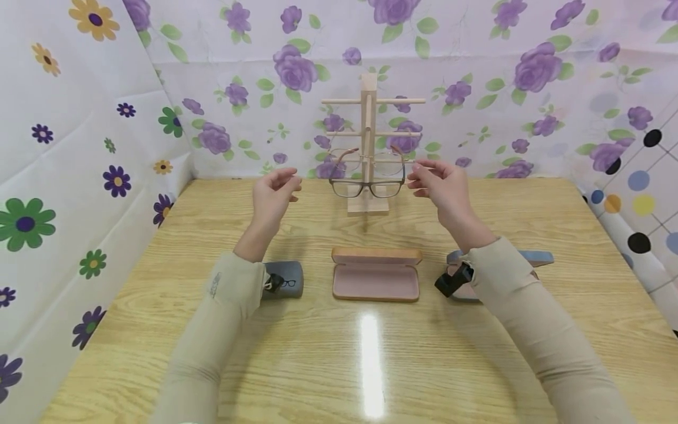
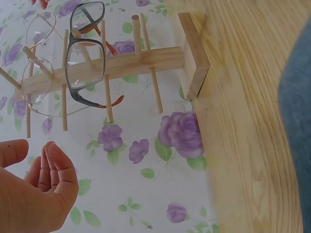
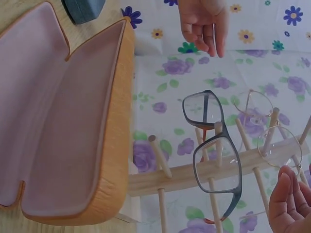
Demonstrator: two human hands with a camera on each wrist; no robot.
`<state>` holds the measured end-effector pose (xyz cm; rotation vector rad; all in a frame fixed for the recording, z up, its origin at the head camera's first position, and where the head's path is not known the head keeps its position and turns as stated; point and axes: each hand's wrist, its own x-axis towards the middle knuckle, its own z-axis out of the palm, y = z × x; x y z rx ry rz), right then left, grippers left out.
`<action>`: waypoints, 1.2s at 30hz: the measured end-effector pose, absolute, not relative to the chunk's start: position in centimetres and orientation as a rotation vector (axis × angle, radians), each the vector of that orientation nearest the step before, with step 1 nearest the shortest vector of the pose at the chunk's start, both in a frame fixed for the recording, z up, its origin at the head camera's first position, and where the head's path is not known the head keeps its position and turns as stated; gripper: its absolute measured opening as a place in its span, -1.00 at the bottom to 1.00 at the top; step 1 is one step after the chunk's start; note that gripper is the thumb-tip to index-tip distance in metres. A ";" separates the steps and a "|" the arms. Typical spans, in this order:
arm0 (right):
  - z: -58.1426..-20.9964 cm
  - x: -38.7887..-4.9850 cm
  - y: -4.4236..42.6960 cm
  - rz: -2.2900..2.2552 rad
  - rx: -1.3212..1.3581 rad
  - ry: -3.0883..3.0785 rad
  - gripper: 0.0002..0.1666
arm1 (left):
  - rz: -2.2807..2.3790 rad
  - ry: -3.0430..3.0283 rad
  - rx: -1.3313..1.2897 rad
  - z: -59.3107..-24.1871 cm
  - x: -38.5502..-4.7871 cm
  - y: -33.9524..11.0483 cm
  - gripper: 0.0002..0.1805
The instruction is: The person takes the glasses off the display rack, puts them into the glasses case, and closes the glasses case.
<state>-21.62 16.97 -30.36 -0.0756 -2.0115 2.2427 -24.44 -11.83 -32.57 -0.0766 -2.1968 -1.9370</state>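
A wooden glasses rack (image 1: 369,88) with crosswise pegs stands at the back of the table. Dark-framed glasses with reddish-brown temple tips (image 1: 365,187) hang on a low peg. Just above them sits a pair of thin gold-rimmed round glasses (image 3: 281,145). To the rack's left my left hand (image 1: 272,197) is raised, fingers loosely bent and holding nothing, apart from both pairs. My right hand (image 1: 442,185) hovers at the rack's right side, fingers relaxed, its tips close to the gold-rimmed glasses; whether they touch, I cannot tell.
In front of the rack lies an opened orange-brown glasses case (image 1: 376,284) with pink lining. A closed grey-blue case (image 1: 293,272) is partly behind the left sleeve. An opened blue case (image 1: 537,257) is partly covered by the right forearm. Flowered cloth (image 1: 238,65) hangs behind the table.
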 end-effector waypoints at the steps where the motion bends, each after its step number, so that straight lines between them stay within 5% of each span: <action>1: -30.3 -21.8 16.9 2.244 -0.089 -1.997 -0.66 | -1.955 -2.181 -0.067 -32.6 -24.7 -11.7 -0.73; 24: -29.7 -23.6 16.4 2.231 -0.135 -1.944 -0.54 | -2.091 -2.232 -0.089 -30.0 -28.9 -8.5 -0.68; 36: -29.2 -24.0 15.8 2.182 -0.164 -1.991 -0.63 | -2.216 -2.130 -0.084 -29.8 -28.9 -7.2 -0.75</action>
